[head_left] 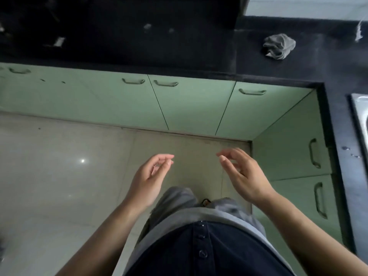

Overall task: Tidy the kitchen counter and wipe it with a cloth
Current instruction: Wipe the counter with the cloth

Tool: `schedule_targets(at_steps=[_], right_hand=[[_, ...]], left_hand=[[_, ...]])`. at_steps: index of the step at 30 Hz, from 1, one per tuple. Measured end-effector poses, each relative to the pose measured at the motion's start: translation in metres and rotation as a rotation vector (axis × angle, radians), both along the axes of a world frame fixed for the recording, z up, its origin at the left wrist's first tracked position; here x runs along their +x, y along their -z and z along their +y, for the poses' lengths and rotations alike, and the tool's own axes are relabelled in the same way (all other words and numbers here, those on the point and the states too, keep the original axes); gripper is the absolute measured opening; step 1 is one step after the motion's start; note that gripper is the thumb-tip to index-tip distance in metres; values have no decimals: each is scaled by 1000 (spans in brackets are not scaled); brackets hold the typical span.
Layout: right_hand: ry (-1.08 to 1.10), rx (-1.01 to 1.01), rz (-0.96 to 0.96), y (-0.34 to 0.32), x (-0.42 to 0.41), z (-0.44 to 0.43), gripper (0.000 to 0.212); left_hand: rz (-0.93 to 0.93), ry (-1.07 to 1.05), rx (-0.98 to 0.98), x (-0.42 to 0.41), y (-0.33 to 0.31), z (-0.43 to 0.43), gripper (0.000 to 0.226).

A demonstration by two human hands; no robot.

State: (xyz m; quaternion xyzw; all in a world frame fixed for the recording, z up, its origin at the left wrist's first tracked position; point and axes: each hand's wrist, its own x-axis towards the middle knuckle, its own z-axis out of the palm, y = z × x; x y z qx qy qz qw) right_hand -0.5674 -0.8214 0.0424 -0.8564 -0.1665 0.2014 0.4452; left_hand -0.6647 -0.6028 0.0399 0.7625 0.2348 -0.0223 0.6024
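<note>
A pale tiled floor (59, 166) fills the left side, with a bright glint of light on it. Above it runs a row of green cupboard doors (119, 100) with curved metal handles, under a black surface (249, 62) that turns a corner and continues down the right edge. The far left part of that surface is very dark; a few small pale scraps (58, 41) lie there, perhaps bits of paper or wrapper.

The left hand (150, 178) hangs over the floor, empty, its fingers loosely curled and thumb close to the fingertips. The right hand (242, 174) is just beside it at the same height, also empty, fingers half open and relaxed. Both are well apart from the surface. Below them show grey trousers and a dark buttoned shirt.

A crumpled grey cloth (278, 45) lies on the surface near the inner corner, untouched. Further right, part of a steel sink (358, 108) is set into the surface.
</note>
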Motion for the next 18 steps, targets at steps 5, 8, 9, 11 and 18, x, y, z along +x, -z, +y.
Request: schedule_targets(at_steps=[5, 8, 9, 11, 18], right_hand=[[34, -36, 18, 16, 76, 31, 26], [87, -44, -32, 13, 133, 55, 28], [108, -36, -46, 9, 152, 62, 28], [164, -9, -61, 0, 189, 75, 28], [348, 17, -117, -6, 274, 70, 34]], left_hand=[[17, 38, -12, 90, 13, 37, 16], [12, 138, 23, 163, 13, 66, 22], [16, 183, 43, 188, 12, 76, 23], [18, 255, 75, 237, 7, 93, 25], [48, 422, 118, 381, 6, 100, 18]])
